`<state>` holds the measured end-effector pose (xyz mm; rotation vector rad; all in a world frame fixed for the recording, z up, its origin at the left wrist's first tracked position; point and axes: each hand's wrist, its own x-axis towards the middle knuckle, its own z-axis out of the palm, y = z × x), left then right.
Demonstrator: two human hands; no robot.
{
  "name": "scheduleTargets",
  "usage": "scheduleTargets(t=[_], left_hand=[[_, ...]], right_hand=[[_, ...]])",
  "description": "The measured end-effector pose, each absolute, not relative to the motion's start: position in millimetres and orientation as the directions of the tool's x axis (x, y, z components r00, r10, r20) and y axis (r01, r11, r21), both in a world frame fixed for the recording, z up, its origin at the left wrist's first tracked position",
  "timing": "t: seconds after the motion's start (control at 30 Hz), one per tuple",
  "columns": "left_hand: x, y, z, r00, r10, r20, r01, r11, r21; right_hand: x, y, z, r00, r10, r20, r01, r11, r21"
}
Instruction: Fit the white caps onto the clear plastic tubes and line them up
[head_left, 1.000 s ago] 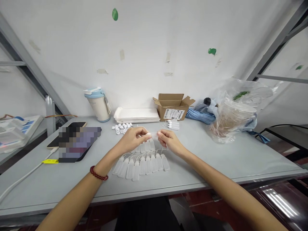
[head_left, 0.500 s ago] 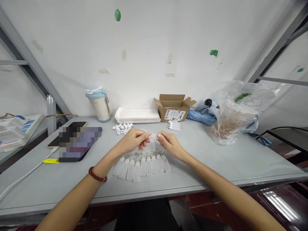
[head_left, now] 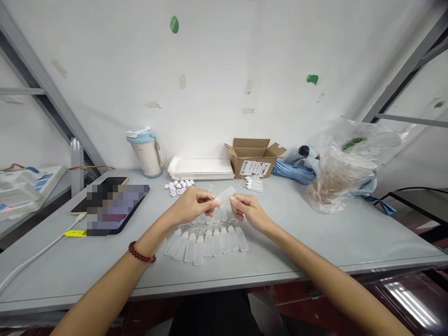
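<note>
pinches a translucent bottle [head_left: 227, 193] by the neck end between thumb and fingers of the left hand [head_left: 196, 204], with a thin white tube [head_left: 210, 190] curling up from it. holds it tilted, above the table [head_left: 332, 233]. has the right hand [head_left: 250, 210] at the bottle's other end, thumb close against curled fingers; cannot tell whether gripping or only touching. partly hides a rear group of bottles [head_left: 223, 214] behind the hands; has a fanned front row of bottles [head_left: 199, 249] nearer the table edge. faces small white caps [head_left: 172, 192] just beyond the left hand, then a flat white stack [head_left: 206, 170] beside an open cardboard box [head_left: 250, 161], with a small bunch of bottles [head_left: 255, 185] before it. to the left, has a lidded cup [head_left: 147, 156] and two phones [head_left: 121, 212] with a white cable [head_left: 81, 217]; to the right, well apart from the hands, a blue cloth bundle [head_left: 296, 173] and a bulky clear plastic bag [head_left: 339, 186]. wears a red bead bracelet [head_left: 140, 253] on the left wrist.
</note>
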<state>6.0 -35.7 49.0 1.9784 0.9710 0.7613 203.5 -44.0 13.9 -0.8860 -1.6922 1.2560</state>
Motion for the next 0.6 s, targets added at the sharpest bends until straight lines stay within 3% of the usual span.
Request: scheduleTargets(t=[0.23, 0.37, 0.6], left_hand=[[8.5, -34.8, 47.7, 0.498, 0.858, 0.129, 0.396, -0.357, 0.846], [9.2, -33.9, 46.9, 0.572, 0.819, 0.039, 0.368, -0.299, 0.881], [10.5, -35.9, 44.6, 0.600, 0.797, 0.065, 0.422, -0.384, 0.821]], right_hand=[[207.5, -35.3, 11.0, -0.289, 0.932, 0.219, 0.130, 0.264, -0.956], [211.2, -34.4, 12.9, -0.367, 0.891, 0.269, 0.157, 0.345, -0.926], [210.5, -33.4, 7.3, -0.356, 0.898, 0.260, 0.178, 0.338, -0.924]])
